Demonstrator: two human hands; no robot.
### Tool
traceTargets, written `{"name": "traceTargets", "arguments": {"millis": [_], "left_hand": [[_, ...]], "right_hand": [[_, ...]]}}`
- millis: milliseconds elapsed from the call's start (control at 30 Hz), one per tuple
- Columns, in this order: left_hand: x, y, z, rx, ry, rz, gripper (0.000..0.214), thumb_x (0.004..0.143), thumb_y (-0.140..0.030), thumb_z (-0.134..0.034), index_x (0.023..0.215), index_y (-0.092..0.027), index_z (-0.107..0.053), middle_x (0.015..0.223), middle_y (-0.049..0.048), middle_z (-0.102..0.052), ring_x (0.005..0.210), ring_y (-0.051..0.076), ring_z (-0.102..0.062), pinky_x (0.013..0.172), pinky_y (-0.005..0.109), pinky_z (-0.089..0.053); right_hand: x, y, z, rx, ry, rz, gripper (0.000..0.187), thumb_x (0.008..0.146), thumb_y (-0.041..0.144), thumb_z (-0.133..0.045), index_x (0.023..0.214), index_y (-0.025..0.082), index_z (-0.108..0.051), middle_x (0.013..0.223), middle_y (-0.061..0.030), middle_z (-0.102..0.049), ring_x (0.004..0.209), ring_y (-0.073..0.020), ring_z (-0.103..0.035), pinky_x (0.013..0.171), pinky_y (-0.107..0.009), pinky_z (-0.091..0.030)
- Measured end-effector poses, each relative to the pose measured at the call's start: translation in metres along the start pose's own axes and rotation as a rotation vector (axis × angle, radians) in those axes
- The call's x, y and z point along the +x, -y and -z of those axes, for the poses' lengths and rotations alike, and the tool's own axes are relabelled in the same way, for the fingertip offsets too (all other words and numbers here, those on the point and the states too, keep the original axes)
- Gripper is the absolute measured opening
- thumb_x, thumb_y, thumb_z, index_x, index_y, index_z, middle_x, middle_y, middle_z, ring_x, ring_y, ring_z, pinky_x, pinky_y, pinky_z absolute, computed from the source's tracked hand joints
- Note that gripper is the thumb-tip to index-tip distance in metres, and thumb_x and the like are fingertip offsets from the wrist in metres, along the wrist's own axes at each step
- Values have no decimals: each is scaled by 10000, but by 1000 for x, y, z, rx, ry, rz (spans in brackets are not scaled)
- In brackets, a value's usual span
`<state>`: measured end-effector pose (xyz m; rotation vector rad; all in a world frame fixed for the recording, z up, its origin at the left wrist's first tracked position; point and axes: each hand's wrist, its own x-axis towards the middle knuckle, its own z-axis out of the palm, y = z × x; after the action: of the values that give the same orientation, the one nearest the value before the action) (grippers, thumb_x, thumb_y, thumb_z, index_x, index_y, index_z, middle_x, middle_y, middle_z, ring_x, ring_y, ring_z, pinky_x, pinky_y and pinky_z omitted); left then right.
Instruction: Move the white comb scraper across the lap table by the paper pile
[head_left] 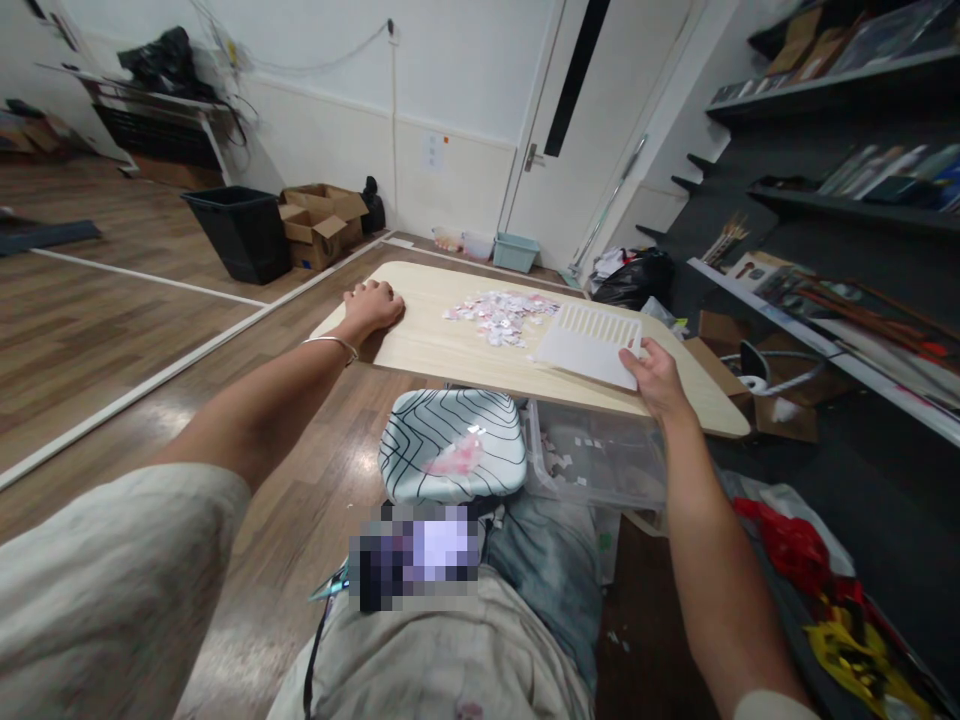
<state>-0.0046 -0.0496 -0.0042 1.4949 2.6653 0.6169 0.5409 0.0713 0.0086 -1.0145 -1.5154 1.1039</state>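
Gripping the near corner of a white slotted plastic card (592,343), the right hand (656,378) pinches it with the thumb on top and the fingers beneath, at the front right of a light wooden table top (442,345); the card lies flat on the wood, its row of narrow slots at the far edge, and its left corner reaches just beside a scattered heap of small white and pink paper bits (499,314) in the middle of the table. Far across on the left edge of the same table the left hand (373,303) rests with its fingers curled into a loose fist, knuckles up, holding nothing that can be seen, with a thin bangle (332,344) round the wrist. Below the front edge of the table, between the two forearms, sits a cushion with a black line pattern (450,445), a pinkish scrap lying on it, and right beside it a clear plastic bin (596,460) with a few small white bits inside. Farther out on the wooden floor stand a black tub (238,232) and open cardboard boxes (321,224) near the wall, a pale blue box (514,251) by the white door (592,120), and dark shelves (847,150) run along the right side
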Motion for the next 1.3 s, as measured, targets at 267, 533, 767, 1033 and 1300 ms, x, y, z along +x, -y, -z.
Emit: {"name": "traceTargets", "arguments": {"millis": [267, 533, 767, 1033, 1300], "left_hand": [[5, 2, -5, 31, -31, -5, 732, 1055, -487, -479, 1627, -137, -770, 1747, 306, -654, 1658, 556, -543, 1374, 738, -406], [9, 3, -11, 46, -50, -6, 705, 1077, -471, -456, 1592, -124, -790, 1748, 308, -655, 1641, 547, -565, 1374, 727, -419], [7, 1, -9, 43, -52, 1, 715, 1076, -476, -446, 1586, -107, -787, 1756, 317, -645, 1638, 549, -564, 1372, 728, -418], [9, 3, -9, 48, -41, -7, 716, 1068, -487, -481, 1603, -121, -785, 1758, 309, -645, 1644, 556, -560, 1369, 734, -429], [9, 3, -10, 23, -60, -3, 745, 1020, -486, -510, 1612, -126, -784, 1724, 317, -668, 1647, 571, -550, 1363, 762, -417]], "right_hand": [[16, -12, -14, 3, -6, 29, 711, 544, 546, -1116, 1028, 324, -645, 772, 21, -815, 779, -278, -841, 727, -363, -669], [14, -6, -4, -29, -61, 37, 536, 563, 460, -1029, 887, 308, -630, 739, 33, -748, 678, -216, -713, 638, -316, -573], [17, -9, -7, -12, -85, 36, 632, 553, 538, -1047, 947, 321, -604, 746, 32, -710, 780, -259, -756, 686, -328, -575], [20, -13, -12, -51, -106, 39, 544, 602, 498, -998, 957, 310, -631, 758, 23, -721, 694, -207, -667, 645, -305, -530], [11, -1, -7, 9, -200, 44, 382, 520, 410, -877, 813, 256, -688, 798, 7, -716, 743, -198, -655, 651, -287, -489]]}}
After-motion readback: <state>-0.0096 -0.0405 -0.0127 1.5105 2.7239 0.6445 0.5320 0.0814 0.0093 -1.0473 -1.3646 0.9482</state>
